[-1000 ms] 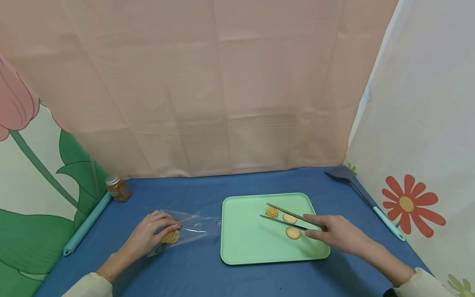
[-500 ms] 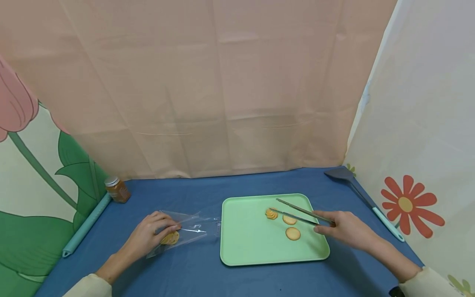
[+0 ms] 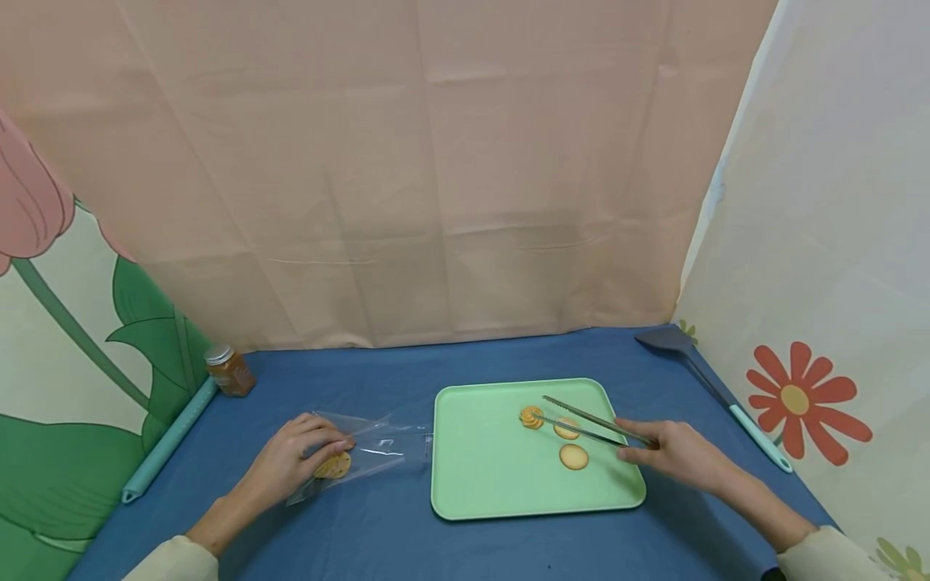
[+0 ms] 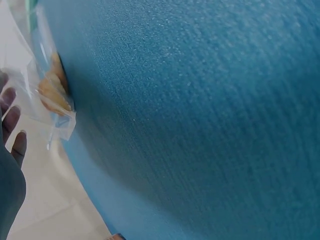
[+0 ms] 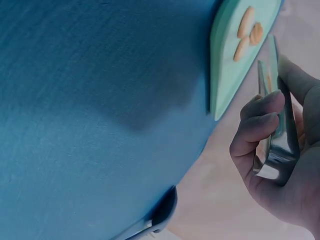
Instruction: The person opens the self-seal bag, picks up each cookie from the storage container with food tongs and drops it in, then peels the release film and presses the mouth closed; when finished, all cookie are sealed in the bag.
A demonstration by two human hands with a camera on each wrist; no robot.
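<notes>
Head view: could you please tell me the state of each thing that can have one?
Tongs: held, arms apart, nothing pinched
Bag: held, a cookie inside; mouth unclear
Tray: holding three cookies
Jar: lid on
Spatula: lying down, not held
Roll: lying down, not held

Your left hand (image 3: 308, 446) covers part of the bagged cookies (image 3: 335, 466); can't count them. In the head view, your right hand (image 3: 676, 456) hides the back end of the tongs (image 3: 596, 420), which partly cover a round cookie (image 3: 566, 434). Jar label (image 3: 236, 376) too small to read. Right wrist view's top edge crops the tray (image 3: 472, 484); left wrist view's edge cuts your left hand.
</notes>
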